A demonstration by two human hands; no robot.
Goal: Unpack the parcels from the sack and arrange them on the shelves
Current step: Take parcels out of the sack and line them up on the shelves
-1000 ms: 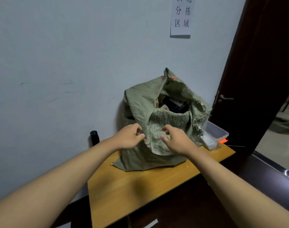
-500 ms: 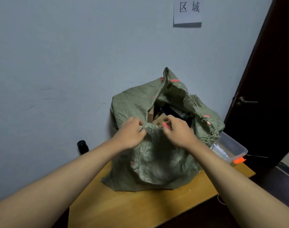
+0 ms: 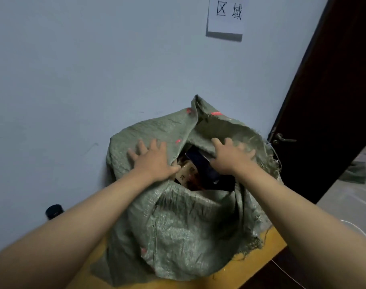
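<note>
A green woven sack (image 3: 184,230) stands on a wooden table (image 3: 246,272) against the wall, its mouth gaping. Inside the mouth I see a brown cardboard parcel (image 3: 186,174) and a dark parcel (image 3: 203,165) beside it. My left hand (image 3: 153,159) lies with spread fingers on the sack's left rim, thumb at the opening's edge. My right hand (image 3: 230,157) lies with spread fingers over the sack's right rim, above the dark parcel. Neither hand holds a parcel. No shelves are in view.
A small black bottle (image 3: 54,211) stands on the table left of the sack, by the wall. A dark door (image 3: 332,101) with a handle (image 3: 282,138) is at the right. A paper sign (image 3: 226,15) hangs on the wall above.
Both hands let go of the sack's front flap and moved up and apart to the left and right rims, fingers now spread. The mouth is wider and the view is closer.
</note>
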